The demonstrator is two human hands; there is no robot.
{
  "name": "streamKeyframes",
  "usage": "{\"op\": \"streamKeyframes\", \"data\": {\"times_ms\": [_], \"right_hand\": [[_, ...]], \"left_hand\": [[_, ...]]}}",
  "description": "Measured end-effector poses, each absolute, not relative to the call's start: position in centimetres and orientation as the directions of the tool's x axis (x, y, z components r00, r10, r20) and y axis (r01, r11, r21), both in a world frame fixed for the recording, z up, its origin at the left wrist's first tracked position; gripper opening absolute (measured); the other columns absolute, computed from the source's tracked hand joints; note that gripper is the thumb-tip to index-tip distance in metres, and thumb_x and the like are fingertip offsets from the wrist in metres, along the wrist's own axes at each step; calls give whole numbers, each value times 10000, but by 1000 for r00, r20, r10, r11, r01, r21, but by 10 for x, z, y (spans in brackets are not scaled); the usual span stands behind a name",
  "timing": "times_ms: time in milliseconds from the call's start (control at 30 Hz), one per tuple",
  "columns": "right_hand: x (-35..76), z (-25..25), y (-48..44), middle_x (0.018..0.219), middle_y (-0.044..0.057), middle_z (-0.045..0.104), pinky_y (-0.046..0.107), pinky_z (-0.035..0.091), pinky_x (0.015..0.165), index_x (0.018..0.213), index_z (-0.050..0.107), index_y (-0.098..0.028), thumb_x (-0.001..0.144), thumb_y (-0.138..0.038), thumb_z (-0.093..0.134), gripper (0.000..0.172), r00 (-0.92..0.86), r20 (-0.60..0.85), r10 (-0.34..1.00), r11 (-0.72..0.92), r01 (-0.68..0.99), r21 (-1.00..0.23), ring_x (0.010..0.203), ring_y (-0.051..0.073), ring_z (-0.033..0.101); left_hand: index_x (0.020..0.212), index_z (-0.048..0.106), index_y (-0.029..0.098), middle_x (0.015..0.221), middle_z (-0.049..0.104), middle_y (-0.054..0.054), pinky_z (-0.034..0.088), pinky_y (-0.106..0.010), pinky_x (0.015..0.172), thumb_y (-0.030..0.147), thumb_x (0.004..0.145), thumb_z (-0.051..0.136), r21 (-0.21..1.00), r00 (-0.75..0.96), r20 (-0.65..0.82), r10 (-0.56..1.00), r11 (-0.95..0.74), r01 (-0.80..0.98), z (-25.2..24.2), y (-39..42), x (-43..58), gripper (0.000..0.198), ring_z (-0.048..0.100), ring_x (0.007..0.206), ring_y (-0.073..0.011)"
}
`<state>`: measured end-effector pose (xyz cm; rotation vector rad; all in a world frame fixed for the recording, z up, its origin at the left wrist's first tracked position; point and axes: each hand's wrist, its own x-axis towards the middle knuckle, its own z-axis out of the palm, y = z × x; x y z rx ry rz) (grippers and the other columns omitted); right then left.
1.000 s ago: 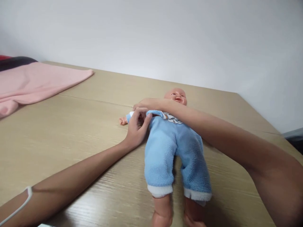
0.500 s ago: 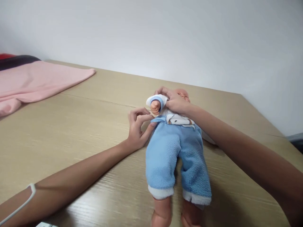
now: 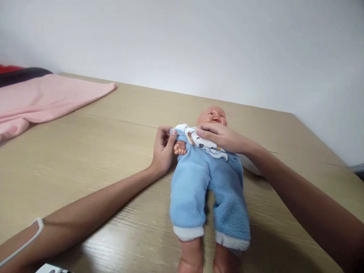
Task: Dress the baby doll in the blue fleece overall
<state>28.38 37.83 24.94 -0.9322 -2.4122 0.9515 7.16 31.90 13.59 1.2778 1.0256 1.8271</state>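
Observation:
A baby doll [image 3: 214,115] lies on its back, feet toward me, in a blue fleece outfit [image 3: 190,185] with white cuffs and a white animal picture on the chest. Its small left-side hand [image 3: 180,148] pokes out of a sleeve. Beside that sleeve, my left hand [image 3: 165,149] pinches the light blue edge between thumb and fingers. My right hand [image 3: 223,137] rests flat over the upper chest, fingers stretched, just below the doll's chin, covering part of the picture.
Pink cloth [image 3: 57,96] lies at the far left of the wooden table [image 3: 113,151], beside dark and red fabric [image 3: 25,76]. Something white [image 3: 251,165] shows under my right forearm. A white object [image 3: 51,269] is at the bottom edge.
The doll's arm has come down to its side. My left hand has closed on the sleeve edge. My right hand has moved from the sleeve down onto the chest, uncovering the doll's head.

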Motion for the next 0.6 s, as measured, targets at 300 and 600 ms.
{"op": "streamKeyframes", "data": {"times_ms": [300, 600], "right_hand": [[295, 213, 395, 1063, 43, 849, 281, 665, 825, 1121, 781, -267, 888, -546, 924, 391, -548, -94, 831, -44, 103, -994, 1011, 223, 793], [293, 200, 401, 970, 38, 868, 182, 688, 731, 1126, 800, -233, 956, -368, 891, 236, -511, -188, 838, -228, -16, -973, 831, 146, 804]], "left_hand": [[969, 607, 267, 856, 632, 32, 465, -215, 640, 379, 1035, 744, 944, -174, 102, 979, -151, -293, 144, 338, 66, 189, 573, 713, -124], [863, 643, 216, 876, 668, -5, 522, -247, 740, 254, 959, 769, 922, -34, -82, 996, 63, -383, 150, 359, 62, 163, 630, 793, -140]]}}
